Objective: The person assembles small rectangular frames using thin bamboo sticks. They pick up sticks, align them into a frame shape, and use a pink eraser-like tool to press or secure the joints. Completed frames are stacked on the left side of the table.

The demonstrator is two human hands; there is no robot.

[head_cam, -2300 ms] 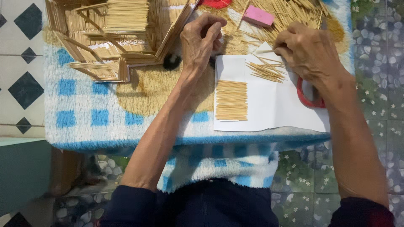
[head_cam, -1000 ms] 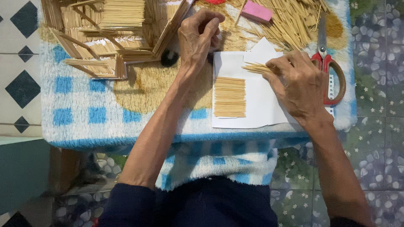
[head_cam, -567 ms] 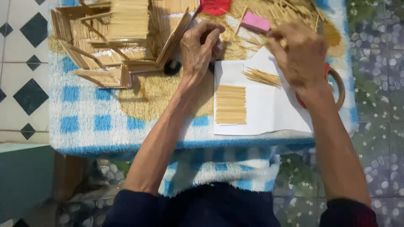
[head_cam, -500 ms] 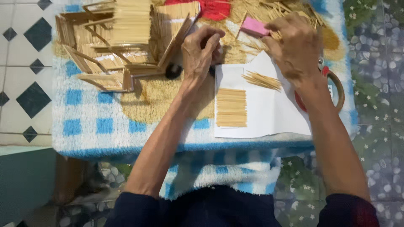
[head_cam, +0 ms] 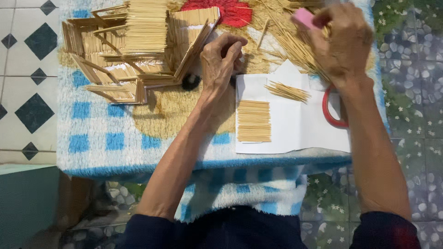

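My left hand (head_cam: pixel 224 57) rests curled on the cloth at the far left corner of a white paper sheet (head_cam: pixel 295 129); nothing shows clearly in its fingers. My right hand (head_cam: pixel 344 41) is further away, fingers bent down into a heap of loose thin wooden sticks (head_cam: pixel 295 46), its thumb beside a pink block (head_cam: pixel 303 17). Whether it grips sticks is hidden. On the paper lie a flat glued row of sticks (head_cam: pixel 253 121) and a small loose bunch of sticks (head_cam: pixel 288 91).
A model built of stick panels (head_cam: pixel 138 50) stands at the far left on the blue-and-white checked fuzzy cloth (head_cam: pixel 106 138). Red-handled scissors (head_cam: pixel 328 113) lie partly under my right wrist. A red patch (head_cam: pixel 235 14) is at the far edge. Tiled floor surrounds the table.
My right hand has left the small bunch on the paper and moved away from me to the stick heap by the pink block. My left hand has stayed put.
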